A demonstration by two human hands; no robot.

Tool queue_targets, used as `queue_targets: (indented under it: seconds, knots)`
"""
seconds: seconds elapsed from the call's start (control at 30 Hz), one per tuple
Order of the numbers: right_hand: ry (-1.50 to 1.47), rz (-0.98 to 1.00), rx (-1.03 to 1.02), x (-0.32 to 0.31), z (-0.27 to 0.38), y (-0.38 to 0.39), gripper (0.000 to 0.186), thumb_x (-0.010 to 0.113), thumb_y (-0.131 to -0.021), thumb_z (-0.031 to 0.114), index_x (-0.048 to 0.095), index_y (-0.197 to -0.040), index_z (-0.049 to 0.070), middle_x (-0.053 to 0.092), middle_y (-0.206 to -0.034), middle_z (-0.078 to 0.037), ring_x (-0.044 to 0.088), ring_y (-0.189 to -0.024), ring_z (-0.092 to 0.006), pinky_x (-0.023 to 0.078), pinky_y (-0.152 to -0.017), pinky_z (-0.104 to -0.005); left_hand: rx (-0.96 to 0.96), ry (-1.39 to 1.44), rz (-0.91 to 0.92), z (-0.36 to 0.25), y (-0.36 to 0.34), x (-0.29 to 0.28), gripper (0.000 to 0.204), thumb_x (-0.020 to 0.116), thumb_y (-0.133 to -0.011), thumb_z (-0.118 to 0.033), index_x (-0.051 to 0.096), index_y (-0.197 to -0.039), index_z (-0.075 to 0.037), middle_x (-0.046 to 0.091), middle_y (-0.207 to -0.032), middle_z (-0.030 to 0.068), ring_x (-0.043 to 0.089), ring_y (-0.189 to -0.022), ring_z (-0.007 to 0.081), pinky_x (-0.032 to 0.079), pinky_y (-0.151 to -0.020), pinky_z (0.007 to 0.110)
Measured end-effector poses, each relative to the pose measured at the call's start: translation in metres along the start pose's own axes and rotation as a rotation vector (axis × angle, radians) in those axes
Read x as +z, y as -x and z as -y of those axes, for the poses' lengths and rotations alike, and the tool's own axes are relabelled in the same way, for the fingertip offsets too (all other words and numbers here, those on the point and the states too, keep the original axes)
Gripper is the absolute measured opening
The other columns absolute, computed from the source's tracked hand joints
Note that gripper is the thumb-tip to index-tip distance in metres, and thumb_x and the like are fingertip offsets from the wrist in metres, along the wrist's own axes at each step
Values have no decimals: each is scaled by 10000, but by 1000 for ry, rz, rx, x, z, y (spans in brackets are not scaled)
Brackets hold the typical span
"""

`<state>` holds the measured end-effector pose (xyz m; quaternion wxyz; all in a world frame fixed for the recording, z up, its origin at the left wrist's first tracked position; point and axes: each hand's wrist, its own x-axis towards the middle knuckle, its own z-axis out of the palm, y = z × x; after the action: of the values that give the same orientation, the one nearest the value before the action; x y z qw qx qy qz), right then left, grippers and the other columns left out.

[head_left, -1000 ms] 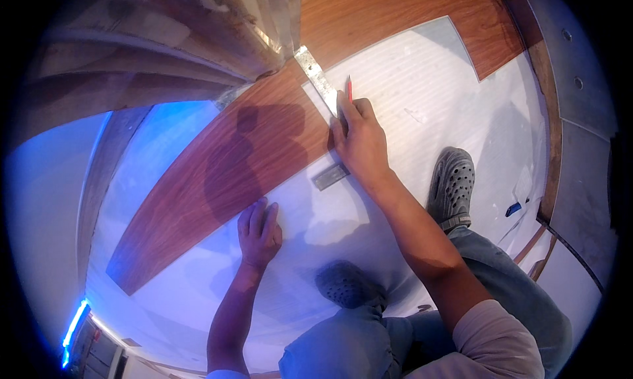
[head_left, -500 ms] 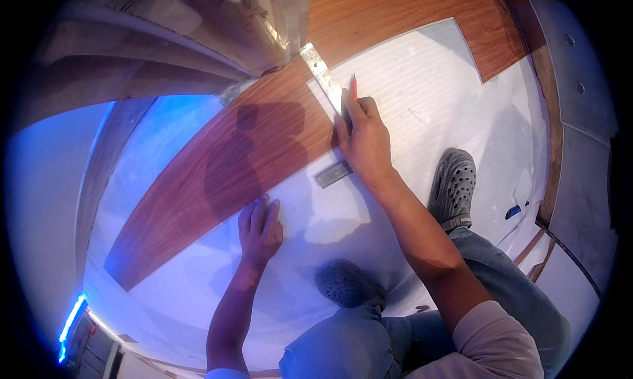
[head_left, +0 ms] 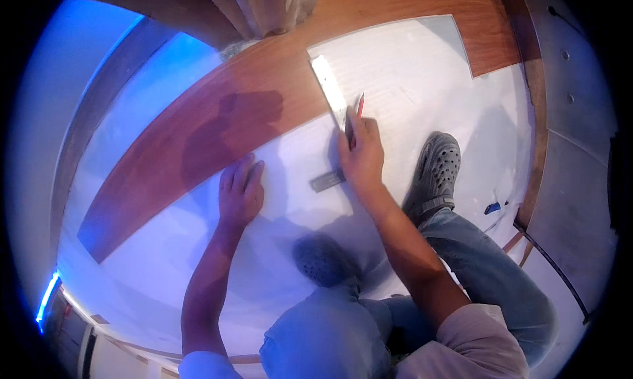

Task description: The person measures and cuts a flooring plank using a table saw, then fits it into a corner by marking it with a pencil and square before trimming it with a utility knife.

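Note:
My right hand (head_left: 364,156) is closed around a try square and also holds a red pencil (head_left: 361,104), its point up past my fingers. The bright metal blade of the try square (head_left: 329,82) reaches away from me beside the short end of a reddish-brown wood-look plank (head_left: 178,158). Its dark stock (head_left: 328,180) shows just below the plank's long edge, partly covered by my hand. My left hand (head_left: 241,193) rests on the pale floor sheet, fingers slightly apart and bent, with the fingertips against the plank's near edge.
More wood-look flooring (head_left: 395,0) lies at the far side, with a stepped edge around the white sheet (head_left: 409,69). Draped covering (head_left: 277,6) hangs at the top. My grey clogs (head_left: 440,168) stand on the sheet. A small blue object (head_left: 492,208) lies at the right.
The view has shifted. My right hand has drawn the try square slightly toward me, and its blade tip now lies short of the far flooring's edge. My left hand stays at the plank's edge.

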<state>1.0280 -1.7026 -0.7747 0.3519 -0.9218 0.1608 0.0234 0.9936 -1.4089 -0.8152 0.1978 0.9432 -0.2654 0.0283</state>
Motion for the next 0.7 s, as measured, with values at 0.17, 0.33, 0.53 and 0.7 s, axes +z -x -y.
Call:
queue_targets:
  seconds: [0.17, 0.33, 0.53, 0.7]
  knots:
    - [41, -41, -37, 14, -3, 39, 517, 731, -904, 77, 625, -1402, -18, 611, -1070, -191, 618, -976, -348, 536, -855, -433, -42, 23, -21, -7, -3, 3, 463, 679, -815, -24, 724, -1272, -85, 607, -1426, 147, 587, -1267, 347, 480, -1095, 486]
    - [73, -122, -137, 21, -5, 48, 524, 733, -879, 59, 632, -1387, -23, 606, -1083, -202, 586, -1017, -367, 519, -889, -451, 12, 66, -58, -38, -48, 17, 481, 689, -837, -41, 713, -1312, -110, 581, -1453, 166, 559, -1322, 369, 465, -1111, 511]
    - [132, -93, -102, 17, 0, 48, 520, 735, -879, 69, 641, -1384, -10, 612, -1130, -196, 578, -1029, -365, 507, -924, -452, 143, 285, 65, -53, -120, 22, 570, 784, -874, -182, 676, -1432, -226, 465, -1597, 156, 442, -1466, 374, 392, -1195, 514]
    - [124, -121, -104, 18, -2, 48, 528, 742, -882, 74, 639, -1394, 4, 606, -1153, -198, 563, -1043, -364, 499, -937, -459, 175, 243, 104, -51, -127, 26, 573, 775, -899, -272, 662, -1460, -279, 441, -1631, 139, 423, -1493, 353, 362, -1232, 515]
